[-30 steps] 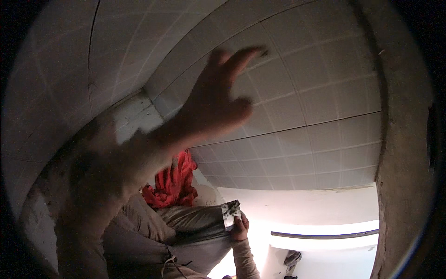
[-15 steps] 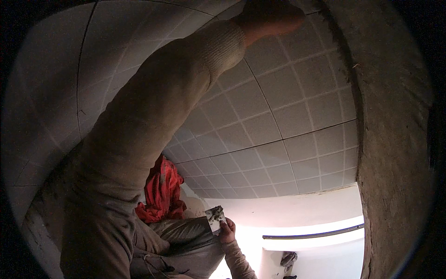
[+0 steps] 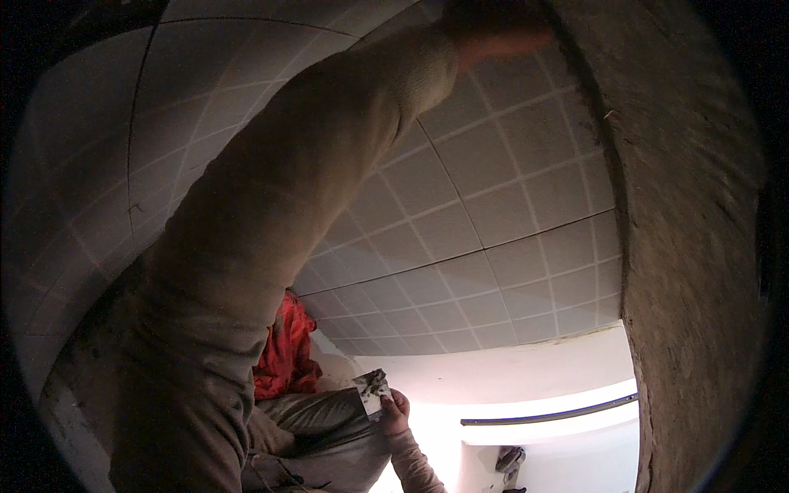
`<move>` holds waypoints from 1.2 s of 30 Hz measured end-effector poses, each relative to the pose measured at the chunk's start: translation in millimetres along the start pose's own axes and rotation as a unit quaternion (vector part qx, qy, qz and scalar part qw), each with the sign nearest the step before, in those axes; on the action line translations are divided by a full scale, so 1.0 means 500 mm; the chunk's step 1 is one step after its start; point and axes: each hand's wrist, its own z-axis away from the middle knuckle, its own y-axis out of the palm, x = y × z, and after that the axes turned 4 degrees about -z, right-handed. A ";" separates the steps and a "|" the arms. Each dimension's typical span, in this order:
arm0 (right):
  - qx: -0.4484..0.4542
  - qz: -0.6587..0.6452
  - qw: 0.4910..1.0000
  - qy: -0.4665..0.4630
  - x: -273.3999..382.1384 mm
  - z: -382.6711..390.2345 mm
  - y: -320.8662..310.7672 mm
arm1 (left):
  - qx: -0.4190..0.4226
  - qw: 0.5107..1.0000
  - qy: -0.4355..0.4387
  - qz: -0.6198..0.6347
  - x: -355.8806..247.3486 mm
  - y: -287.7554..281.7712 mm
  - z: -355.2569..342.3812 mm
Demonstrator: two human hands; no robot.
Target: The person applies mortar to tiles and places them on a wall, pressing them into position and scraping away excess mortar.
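My left arm in a long brown sleeve (image 3: 279, 181) stretches up across the tiled wall. At its end, my left hand (image 3: 505, 43) reaches the upper edge near the rough brown strip; deep shadow hides its fingers, and whether it holds anything does not show. Low in the middle, my right hand (image 3: 396, 412) is closed on the edge of a small white square plate (image 3: 371, 398). Dark grey paste lies on the plate's upper part. The grey wall tiles (image 3: 501, 215) carry pale grid lines, with thin dark joints between them.
A crumpled red cloth or bag (image 3: 288, 349) lies beside my bent leg (image 3: 325, 411). A rough brown surface (image 3: 682, 246) bounds the tiles on the right. Below them run a pale wall (image 3: 526, 366) and a dark straight bar (image 3: 551, 412) against bright light.
My left hand has shifted slightly right and up, deeper into shadow. The right hand with the plate appears a little further left and lower; the whole view has also shifted somewhat.
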 end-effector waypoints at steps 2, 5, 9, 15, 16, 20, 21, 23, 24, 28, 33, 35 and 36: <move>0.019 -0.011 1.000 -0.005 0.006 -0.008 0.018 | 0.029 0.999 0.016 0.017 -0.004 -0.012 -0.024; 0.042 0.005 0.998 -0.036 0.019 -0.009 0.027 | 0.027 0.993 0.078 0.081 -0.015 -0.017 -0.041; 0.047 0.022 0.998 0.030 0.015 -0.002 -0.001 | 0.222 0.968 -0.004 0.115 -0.046 -0.059 -0.021; 0.038 0.017 0.999 0.013 0.012 -0.002 0.006 | 0.348 0.930 -0.063 0.097 -0.060 -0.111 0.035; 0.043 0.020 0.999 0.012 0.016 0.000 0.004 | 0.317 0.943 -0.053 0.081 -0.055 -0.100 0.040; 0.067 0.035 0.997 -0.032 0.016 -0.030 0.043 | 0.076 0.994 0.037 -0.069 0.026 -0.021 -0.008; 0.047 0.050 0.997 -0.042 0.009 -0.024 0.030 | 0.006 0.994 0.048 -0.093 0.054 0.020 0.007; 0.030 0.045 0.997 -0.052 0.005 -0.012 0.014 | -0.035 0.997 0.035 -0.060 0.029 0.029 0.015; 0.024 0.043 0.997 -0.058 0.005 -0.007 0.007 | -0.006 1.000 0.004 0.001 0.019 0.029 0.014; 0.031 0.003 0.999 -0.039 0.003 0.000 0.027 | 0.057 0.998 -0.018 -0.003 0.008 0.004 -0.010; 0.056 -0.028 0.998 -0.012 -0.005 -0.010 0.007 | 0.050 0.998 -0.014 0.046 0.004 0.019 0.005; 0.045 0.044 0.997 -0.053 -0.025 -0.012 -0.016 | 0.099 0.994 -0.042 0.029 -0.016 0.022 0.013; 0.040 0.081 0.993 -0.073 -0.034 -0.011 -0.028 | 0.139 0.988 -0.061 0.042 -0.024 0.021 0.015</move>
